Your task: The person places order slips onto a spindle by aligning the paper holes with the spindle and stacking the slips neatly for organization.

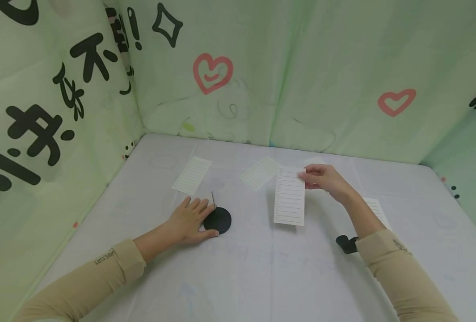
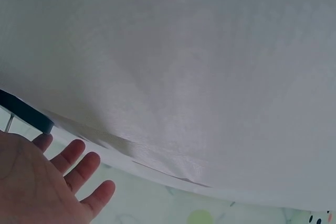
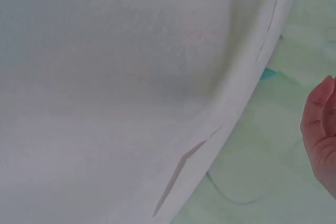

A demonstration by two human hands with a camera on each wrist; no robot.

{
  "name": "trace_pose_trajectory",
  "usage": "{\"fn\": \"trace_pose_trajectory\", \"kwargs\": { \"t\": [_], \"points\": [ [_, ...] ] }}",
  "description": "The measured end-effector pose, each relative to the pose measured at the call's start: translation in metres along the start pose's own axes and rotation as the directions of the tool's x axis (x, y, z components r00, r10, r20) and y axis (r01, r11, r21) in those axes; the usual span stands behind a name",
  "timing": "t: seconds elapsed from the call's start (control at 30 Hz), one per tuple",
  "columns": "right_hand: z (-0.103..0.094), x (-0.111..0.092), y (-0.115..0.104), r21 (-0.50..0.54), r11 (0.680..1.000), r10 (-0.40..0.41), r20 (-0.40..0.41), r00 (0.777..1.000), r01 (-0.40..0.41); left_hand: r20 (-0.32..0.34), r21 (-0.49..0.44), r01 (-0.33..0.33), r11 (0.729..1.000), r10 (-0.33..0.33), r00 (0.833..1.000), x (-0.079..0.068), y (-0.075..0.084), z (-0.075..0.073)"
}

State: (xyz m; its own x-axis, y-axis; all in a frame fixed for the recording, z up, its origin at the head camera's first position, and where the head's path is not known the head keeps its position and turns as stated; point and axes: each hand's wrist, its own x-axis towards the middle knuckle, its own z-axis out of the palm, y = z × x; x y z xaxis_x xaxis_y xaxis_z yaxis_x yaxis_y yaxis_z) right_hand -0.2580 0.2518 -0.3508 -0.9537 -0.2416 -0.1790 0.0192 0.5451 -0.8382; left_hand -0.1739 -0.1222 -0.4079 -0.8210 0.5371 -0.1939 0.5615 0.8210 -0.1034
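A white lined card [image 1: 289, 197] hangs above the surface [image 1: 242, 277], near the middle, its upper right corner pinched between the thumb and fingers of the right hand [image 1: 324, 181]. The card's long side runs roughly up and down in the head view, and a shadow lies below it. To its left, a round black base [image 1: 218, 221] sits on the surface with a thin metal rod [image 1: 213, 201] standing up from it. The left hand [image 1: 193, 221] rests against the left side of this base, fingers extended and apart, the thumb along the near edge and the index finger by the rod. Beyond that hand lies a second lined card [image 1: 191, 175]; a third card [image 1: 260, 173] lies further back, just left of the held one. Another card [image 1: 376, 210] shows partly behind the right forearm, and a black object [image 1: 346, 244], partly hidden, is beside the right sleeve [image 1: 398, 264]. Pale green cloth [image 1: 342, 53] with pink hearts and black characters walls the surface at the back and sides.
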Motion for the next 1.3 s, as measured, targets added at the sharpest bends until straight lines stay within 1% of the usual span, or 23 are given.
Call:
{"fn": "trace_pose_trajectory", "kwargs": {
  "t": [0.1, 0.17, 0.27, 0.33, 0.37, 0.4, 0.43, 0.47, 0.53, 0.6, 0.63, 0.67, 0.7, 0.77, 0.83, 0.9, 0.97, 1.0, 1.03, 1.07, 1.13, 1.2, 1.3],
  "points": [
    [0.005, -0.002, -0.008, 0.033, 0.999, -0.025, 0.014, 1.000, 0.024, -0.004, -0.014, 0.005, 1.000, -0.005, 1.000, 0.000, -0.001, -0.001],
    [0.008, -0.003, -0.012, 0.051, 0.998, -0.041, 0.032, 0.999, 0.040, -0.012, -0.048, 0.013, 0.999, -0.014, 1.000, -0.001, -0.001, -0.002],
    [0.014, -0.005, -0.019, 0.042, 0.998, -0.051, 0.058, 0.997, 0.049, -0.020, -0.146, 0.028, 0.989, -0.031, 0.999, -0.002, -0.003, -0.007],
    [0.019, -0.007, -0.024, 0.035, 0.998, -0.056, 0.076, 0.996, 0.053, -0.040, -0.245, 0.025, 0.969, -0.036, 0.999, -0.004, -0.005, -0.013],
    [0.021, -0.008, -0.027, 0.035, 0.997, -0.065, 0.083, 0.994, 0.062, -0.053, -0.305, 0.024, 0.952, -0.042, 0.998, -0.006, -0.007, -0.016],
    [0.023, -0.009, -0.029, 0.036, 0.997, -0.071, 0.090, 0.993, 0.068, -0.064, -0.374, 0.023, 0.927, -0.051, 0.997, -0.008, -0.008, -0.020],
    [0.025, -0.009, -0.031, 0.042, 0.996, -0.083, 0.096, 0.992, 0.079, -0.081, -0.445, 0.017, 0.896, -0.059, 0.995, -0.010, -0.010, -0.025],
    [0.028, -0.010, -0.034, 0.048, 0.995, -0.096, 0.102, 0.990, 0.091, -0.105, -0.521, 0.002, 0.854, -0.066, 0.992, -0.012, -0.012, -0.029],
    [0.033, -0.011, -0.039, 0.061, 0.992, -0.121, 0.115, 0.986, 0.115, -0.169, -0.657, -0.056, 0.752, -0.074, 0.983, -0.015, -0.016, -0.037],
    [0.037, -0.012, -0.044, 0.071, 0.988, -0.144, 0.130, 0.981, 0.136, -0.235, -0.752, -0.124, 0.647, -0.087, 0.968, -0.018, -0.018, -0.045],
    [0.040, -0.013, -0.046, 0.078, 0.987, -0.153, 0.140, 0.978, 0.143, -0.272, -0.780, -0.162, 0.604, -0.094, 0.958, -0.019, -0.018, -0.048],
    [0.042, -0.014, -0.048, 0.078, 0.986, -0.160, 0.147, 0.976, 0.150, -0.304, -0.799, -0.192, 0.569, -0.109, 0.946, -0.020, -0.018, -0.050],
    [0.045, -0.014, -0.051, 0.079, 0.984, -0.168, 0.156, 0.973, 0.157, -0.329, -0.817, -0.213, 0.535, -0.131, 0.935, -0.021, -0.017, -0.053],
    [0.050, -0.016, -0.055, 0.081, 0.981, -0.187, 0.177, 0.966, 0.175, -0.358, -0.849, -0.231, 0.475, -0.197, 0.913, -0.023, -0.014, -0.056],
    [0.055, -0.017, -0.060, 0.085, 0.978, -0.205, 0.201, 0.958, 0.192, -0.358, -0.883, -0.228, 0.410, -0.278, 0.891, -0.025, -0.011, -0.058],
    [0.061, -0.019, -0.064, 0.088, 0.974, -0.223, 0.229, 0.947, 0.208, -0.339, -0.916, -0.221, 0.334, -0.353, 0.872, -0.027, -0.006, -0.059],
    [0.067, -0.020, -0.068, 0.093, 0.971, -0.236, 0.261, 0.936, 0.219, -0.306, -0.941, -0.210, 0.265, -0.403, 0.862, -0.029, -0.001, -0.061],
    [0.070, -0.020, -0.070, 0.094, 0.970, -0.241, 0.278, 0.930, 0.224, -0.285, -0.951, -0.201, 0.235, -0.416, 0.863, -0.031, 0.001, -0.061],
    [0.072, -0.021, -0.071, 0.097, 0.969, -0.247, 0.296, 0.923, 0.229, -0.261, -0.960, -0.189, 0.207, -0.419, 0.870, -0.032, 0.004, -0.062],
    [0.075, -0.021, -0.072, 0.096, 0.967, -0.253, 0.311, 0.916, 0.235, -0.235, -0.968, -0.173, 0.183, -0.415, 0.879, -0.033, 0.007, -0.063],
    [0.080, -0.021, -0.074, 0.098, 0.966, -0.259, 0.344, 0.902, 0.240, -0.176, -0.981, -0.131, 0.141, -0.388, 0.905, -0.035, 0.012, -0.063],
    [0.086, -0.022, -0.076, 0.099, 0.964, -0.265, 0.374, 0.889, 0.246, -0.131, -0.988, -0.094, 0.119, -0.353, 0.927, -0.035, 0.016, -0.063],
    [0.094, -0.022, -0.078, 0.097, 0.961, -0.275, 0.411, 0.869, 0.258, -0.097, -0.992, -0.067, 0.105, -0.314, 0.944, -0.034, 0.022, -0.061]
  ]
}}
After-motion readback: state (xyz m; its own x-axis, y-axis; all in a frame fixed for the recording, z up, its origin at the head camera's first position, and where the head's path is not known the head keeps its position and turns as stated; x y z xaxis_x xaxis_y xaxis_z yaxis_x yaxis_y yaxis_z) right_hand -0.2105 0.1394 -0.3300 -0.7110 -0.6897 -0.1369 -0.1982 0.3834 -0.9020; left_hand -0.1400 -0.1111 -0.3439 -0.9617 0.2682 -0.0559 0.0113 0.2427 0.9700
